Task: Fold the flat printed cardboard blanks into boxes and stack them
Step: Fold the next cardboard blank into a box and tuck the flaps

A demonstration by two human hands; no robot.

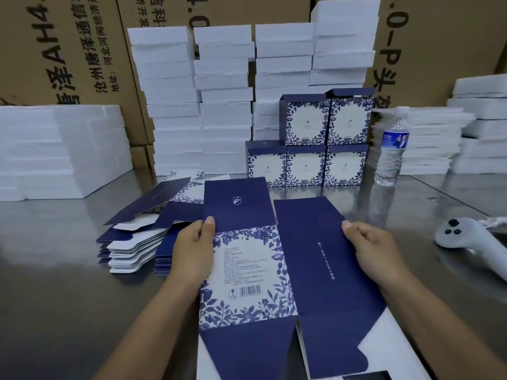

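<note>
Flat blank (274, 272) held above steel table (55, 283). Left hand (192, 250) and right hand (375, 250) each pinch a side edge, thumbs on top. Risk: uneven squeeze buckles a panel off its crease; underside fingers apparently hidden.

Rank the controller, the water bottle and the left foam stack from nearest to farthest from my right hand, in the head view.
1. Controller: just right of the right hand.
2. Water bottle: farther back, slightly right.
3. Foam stack: far left, at the back.
</note>
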